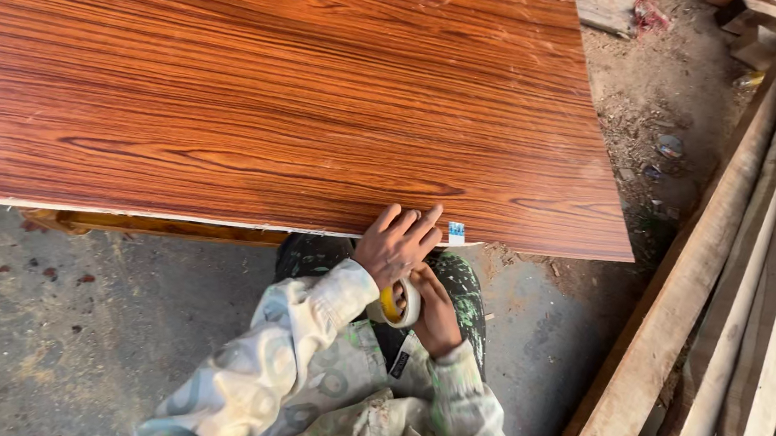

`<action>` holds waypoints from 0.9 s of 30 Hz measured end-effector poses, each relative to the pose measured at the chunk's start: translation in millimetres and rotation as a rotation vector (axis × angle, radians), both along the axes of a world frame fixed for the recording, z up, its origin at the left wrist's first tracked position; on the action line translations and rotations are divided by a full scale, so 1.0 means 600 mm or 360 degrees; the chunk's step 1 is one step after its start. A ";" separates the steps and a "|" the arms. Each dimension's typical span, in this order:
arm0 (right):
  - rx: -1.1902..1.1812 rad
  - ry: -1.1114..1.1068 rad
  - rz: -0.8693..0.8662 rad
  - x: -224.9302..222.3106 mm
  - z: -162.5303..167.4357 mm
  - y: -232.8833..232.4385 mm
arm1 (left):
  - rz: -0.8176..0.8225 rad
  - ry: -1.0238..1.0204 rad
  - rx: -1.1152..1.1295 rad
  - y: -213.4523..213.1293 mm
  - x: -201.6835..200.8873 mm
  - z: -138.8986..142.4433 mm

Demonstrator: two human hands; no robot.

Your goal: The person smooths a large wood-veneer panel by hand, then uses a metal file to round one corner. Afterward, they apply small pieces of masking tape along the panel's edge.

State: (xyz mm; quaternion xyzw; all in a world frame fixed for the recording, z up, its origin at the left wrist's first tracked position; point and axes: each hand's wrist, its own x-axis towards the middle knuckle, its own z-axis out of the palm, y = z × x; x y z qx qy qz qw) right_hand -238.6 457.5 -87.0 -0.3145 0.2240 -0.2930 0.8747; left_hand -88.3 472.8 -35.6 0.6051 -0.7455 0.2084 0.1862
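Hands number two: left hand point(396, 243) spread flat on one wood-grain panel point(277, 97), right hand point(432, 311) gripping one tape roll point(398, 305).

One label is visible: a small rectangular tag point(456, 233), white with a light blue lower portion. It sits on the near edge of the wood-grain board point(305, 95), just beside the fingertips of the left hand point(396, 243), on the side away from the wrist. It stands upright against the pale edge band and hangs slightly below it. Any print on it is too small to resolve. It lies above and slightly outward of the right hand point(434, 311). No packages, signs or screens appear.
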 end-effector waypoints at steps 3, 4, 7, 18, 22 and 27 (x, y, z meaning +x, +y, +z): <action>-0.0081 0.0196 -0.0092 -0.027 -0.005 0.033 | 0.0135 0.0192 -0.0098 0.027 -0.013 0.001; -0.0126 0.0201 -0.0084 -0.034 -0.004 0.040 | 0.0143 0.0219 -0.0131 0.048 -0.018 0.000; -0.0243 0.0206 -0.0032 -0.046 -0.009 0.053 | 0.0223 0.0348 -0.0255 0.132 -0.016 -0.003; -0.0362 0.0265 0.0135 -0.039 -0.080 0.062 | 0.0354 0.0520 -0.0164 0.203 0.146 -0.018; -0.0393 0.0284 0.0075 -0.042 -0.084 0.057 | 0.0374 0.0569 -0.0243 0.251 0.158 -0.018; -0.0392 0.0362 0.0084 -0.038 -0.091 0.054 | 0.0604 0.0654 -0.0366 0.229 0.151 -0.031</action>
